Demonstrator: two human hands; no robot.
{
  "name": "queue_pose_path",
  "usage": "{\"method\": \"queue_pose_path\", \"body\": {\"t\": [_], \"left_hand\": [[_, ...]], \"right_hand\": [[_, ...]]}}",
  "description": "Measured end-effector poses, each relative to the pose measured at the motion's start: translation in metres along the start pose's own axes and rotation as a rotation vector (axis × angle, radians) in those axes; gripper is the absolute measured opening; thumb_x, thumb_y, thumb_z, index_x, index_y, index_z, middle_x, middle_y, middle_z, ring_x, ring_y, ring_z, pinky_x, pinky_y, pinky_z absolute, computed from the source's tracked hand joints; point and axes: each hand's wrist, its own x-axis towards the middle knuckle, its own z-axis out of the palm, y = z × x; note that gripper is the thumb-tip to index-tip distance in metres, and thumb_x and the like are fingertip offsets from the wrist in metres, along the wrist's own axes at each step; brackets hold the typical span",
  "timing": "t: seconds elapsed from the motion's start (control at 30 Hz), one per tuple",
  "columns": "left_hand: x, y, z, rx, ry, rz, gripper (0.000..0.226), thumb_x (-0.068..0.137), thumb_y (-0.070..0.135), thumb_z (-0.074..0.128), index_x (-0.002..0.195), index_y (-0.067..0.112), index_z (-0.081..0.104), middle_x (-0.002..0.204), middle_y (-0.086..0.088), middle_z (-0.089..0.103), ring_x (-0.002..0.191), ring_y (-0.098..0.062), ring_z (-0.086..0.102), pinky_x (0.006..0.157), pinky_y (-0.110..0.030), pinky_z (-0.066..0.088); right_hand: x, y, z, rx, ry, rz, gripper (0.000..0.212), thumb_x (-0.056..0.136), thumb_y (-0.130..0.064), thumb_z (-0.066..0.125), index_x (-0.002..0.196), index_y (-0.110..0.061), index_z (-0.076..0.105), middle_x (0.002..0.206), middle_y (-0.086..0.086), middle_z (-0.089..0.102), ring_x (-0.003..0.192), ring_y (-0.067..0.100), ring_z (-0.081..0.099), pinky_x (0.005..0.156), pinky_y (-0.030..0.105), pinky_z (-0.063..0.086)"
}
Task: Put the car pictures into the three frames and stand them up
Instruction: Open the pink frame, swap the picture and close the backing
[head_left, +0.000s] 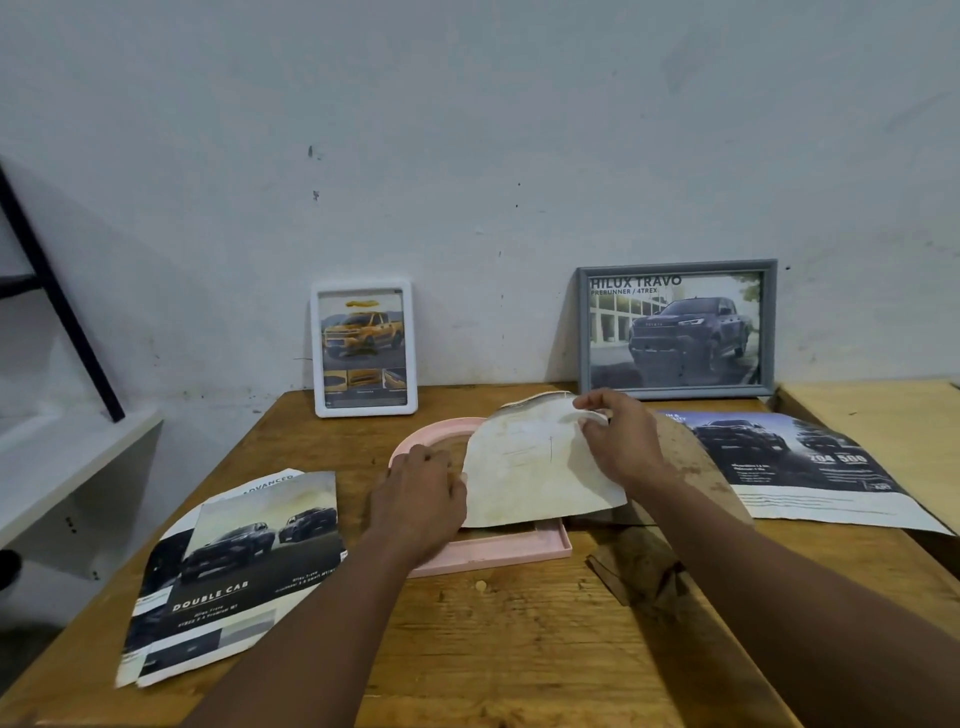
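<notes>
Pink frame (483, 553) flat mid-table (519, 649). Left hand (418, 499) presses its left edge, fingers together on it. Right hand (618, 441) pinches arched card (530, 473) above it. White frame (363, 349) and grey frame (675, 328) stand behind, filled.

Two frames upright against the wall: white frame (363, 349) with a yellow car picture, grey frame (676, 328) with a dark one. Pink arched frame (470, 555) flat on the table under a stained arched sheet (535, 475). Loose car pictures left (244, 566) and right (795, 462).
</notes>
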Motion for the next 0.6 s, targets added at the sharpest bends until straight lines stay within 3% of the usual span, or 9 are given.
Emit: {"method": "queue_pose_path", "body": {"t": [0.2,0.27,0.4,0.6], "left_hand": [[0.011,0.057,-0.017,-0.079,0.042,0.108,0.046,0.103,0.046,0.045,0.147,0.031,0.048,0.154,0.003,0.046,0.133,-0.019,0.048,0.106,-0.039,0.045],[0.014,0.090,-0.016,-0.197,0.006,0.192,0.047,0.103,0.047,0.047,0.148,0.031,0.045,0.154,0.004,0.044,0.134,-0.018,0.047,0.104,-0.038,0.045],[0.027,0.167,0.009,-0.297,-0.107,0.404,0.053,0.102,0.048,0.046,0.151,0.027,0.042,0.157,0.000,0.041,0.139,-0.021,0.041,0.115,-0.042,0.037],[0.031,0.261,0.046,-0.109,-0.309,0.572,0.057,0.103,0.051,0.041,0.154,0.024,0.039,0.158,-0.004,0.038,0.143,-0.027,0.035,0.115,-0.047,0.032]], "right_hand": [[0.011,0.005,-0.056,0.006,0.003,-0.042,0.021,0.097,-0.012,0.061,0.113,-0.024,0.068,0.123,-0.002,0.060,0.106,0.020,0.055,0.086,0.035,0.047],[0.016,0.015,-0.089,-0.051,0.003,-0.046,0.021,0.096,-0.012,0.062,0.113,-0.023,0.068,0.118,-0.005,0.059,0.105,0.019,0.055,0.086,0.035,0.045],[0.025,0.049,-0.160,-0.244,-0.022,-0.020,0.017,0.096,-0.014,0.061,0.106,-0.026,0.067,0.112,-0.005,0.059,0.100,0.018,0.054,0.086,0.035,0.041],[0.039,0.108,-0.241,-0.526,-0.010,0.021,0.022,0.091,-0.004,0.062,0.101,-0.021,0.071,0.113,0.006,0.068,0.098,0.020,0.056,0.083,0.027,0.039]]}}
